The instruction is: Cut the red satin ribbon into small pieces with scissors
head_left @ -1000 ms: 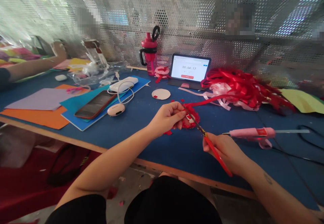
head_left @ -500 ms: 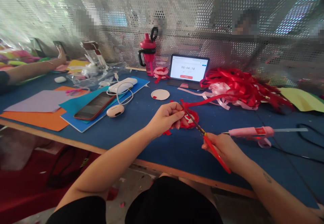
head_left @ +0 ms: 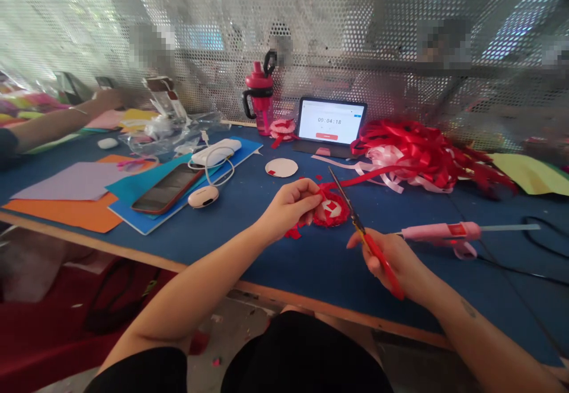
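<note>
My left hand (head_left: 293,204) is closed in a pinch on the end of a red ribbon (head_left: 371,175) that stretches right toward a large heap. Just beyond those fingers a ruffled red rosette (head_left: 342,215) with a white centre lies on the table, partly hidden by the hand. Red-handled scissors (head_left: 354,218) are in my right hand (head_left: 395,256), blades pointing up and to the left, close to the ribbon. Small red scraps (head_left: 293,233) lie under my left hand. A round white disc (head_left: 281,168) with a red piece on it sits behind.
Ribbon heap (head_left: 422,150) and pink glue gun (head_left: 440,231) are on the right. A tablet (head_left: 331,121) and bottle (head_left: 259,93) stand at the back. Phone (head_left: 169,188), power bank (head_left: 216,151) and coloured sheets (head_left: 66,181) lie left. A co-worker's arm (head_left: 66,117) reaches in far left.
The scissors have moved right, away from my left fingers. A small red scrap now lies beyond the rosette. The co-worker's hand has lowered.
</note>
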The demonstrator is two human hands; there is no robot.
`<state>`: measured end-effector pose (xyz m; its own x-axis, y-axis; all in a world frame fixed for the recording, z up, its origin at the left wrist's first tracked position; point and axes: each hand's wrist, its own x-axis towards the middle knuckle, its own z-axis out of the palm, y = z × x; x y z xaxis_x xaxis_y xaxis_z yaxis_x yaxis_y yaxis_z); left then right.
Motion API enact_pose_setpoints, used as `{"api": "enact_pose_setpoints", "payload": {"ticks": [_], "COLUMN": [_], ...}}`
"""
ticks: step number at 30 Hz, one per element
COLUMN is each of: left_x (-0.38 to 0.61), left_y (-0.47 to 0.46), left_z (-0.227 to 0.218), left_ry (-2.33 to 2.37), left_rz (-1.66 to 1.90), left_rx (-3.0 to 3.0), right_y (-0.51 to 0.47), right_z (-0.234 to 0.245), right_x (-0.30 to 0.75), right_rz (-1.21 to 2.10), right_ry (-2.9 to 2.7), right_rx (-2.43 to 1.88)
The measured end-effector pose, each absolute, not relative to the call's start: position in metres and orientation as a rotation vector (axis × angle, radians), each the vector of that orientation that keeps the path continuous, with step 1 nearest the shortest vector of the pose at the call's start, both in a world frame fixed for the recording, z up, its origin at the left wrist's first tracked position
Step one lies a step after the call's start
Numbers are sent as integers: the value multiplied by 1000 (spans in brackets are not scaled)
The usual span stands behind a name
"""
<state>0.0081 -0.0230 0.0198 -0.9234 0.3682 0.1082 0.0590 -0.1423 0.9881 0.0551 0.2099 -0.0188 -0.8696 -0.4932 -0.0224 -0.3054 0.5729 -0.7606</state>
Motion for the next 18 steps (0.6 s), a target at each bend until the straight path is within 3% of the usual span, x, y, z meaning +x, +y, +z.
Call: {"api": "enact_pose_setpoints", "payload": {"ticks": [6, 18], "left_x": [-3, -22], "left_y": [-26, -33], "left_z": [13, 11], "left_ry": [1986, 2267], "left_rz": [2205, 2146], "left_rx": [472, 408], "right_y": [213, 204], "right_z": [-32, -11], "right_x": [53, 50], "right_rz": [-1579, -2029], "right_ry": [2305, 1971], "right_rx": [-830, -741]}}
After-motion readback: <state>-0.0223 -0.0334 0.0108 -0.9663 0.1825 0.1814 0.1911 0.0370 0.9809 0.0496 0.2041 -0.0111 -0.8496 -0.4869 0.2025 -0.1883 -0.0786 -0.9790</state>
